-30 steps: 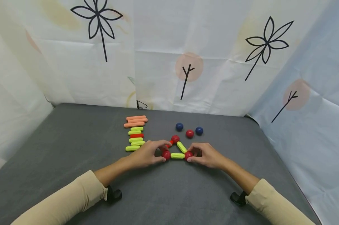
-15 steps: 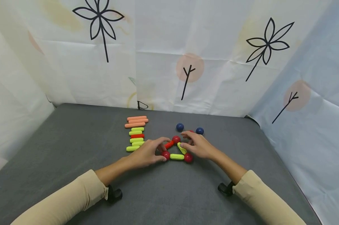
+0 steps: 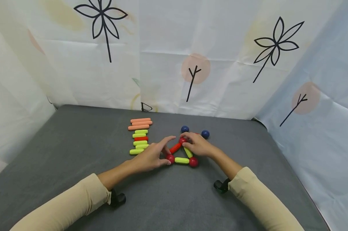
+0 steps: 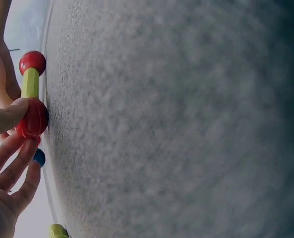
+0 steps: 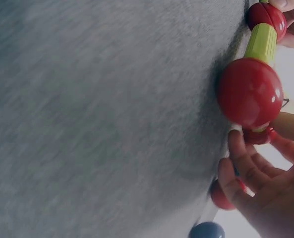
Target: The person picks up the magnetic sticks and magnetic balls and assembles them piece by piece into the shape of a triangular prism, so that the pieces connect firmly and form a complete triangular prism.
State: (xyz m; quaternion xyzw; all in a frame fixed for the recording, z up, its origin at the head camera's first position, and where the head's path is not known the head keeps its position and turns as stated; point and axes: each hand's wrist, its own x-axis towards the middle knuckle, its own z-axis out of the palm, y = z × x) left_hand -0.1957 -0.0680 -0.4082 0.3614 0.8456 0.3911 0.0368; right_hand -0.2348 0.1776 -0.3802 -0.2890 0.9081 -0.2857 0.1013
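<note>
On the grey table lies a triangle of three red balls joined by short sticks. My left hand (image 3: 152, 157) pinches the left red ball (image 3: 170, 158) between thumb and fingers, plain in the left wrist view too. My right hand (image 3: 201, 146) holds the top red ball (image 3: 182, 140), partly covered by its fingers. A red stick (image 3: 175, 148) joins these two balls. Lime sticks, the front one (image 3: 181, 160) and the right one (image 3: 188, 152), run to the right red ball (image 3: 193, 162), which neither hand touches. In the right wrist view this ball (image 5: 250, 92) stands large in front.
Left of the triangle, several sticks lie in a column: orange sticks (image 3: 140, 123) at the back, then lime sticks (image 3: 139, 143) with one red stick (image 3: 141, 138). Two blue balls, the left one (image 3: 185, 129) and the right one (image 3: 205, 134), and a loose red ball (image 5: 225, 193) lie behind.
My right hand has let go of the right red ball and moved back and left to the top red ball, which has shifted slightly right. My left hand keeps its place at the left ball.
</note>
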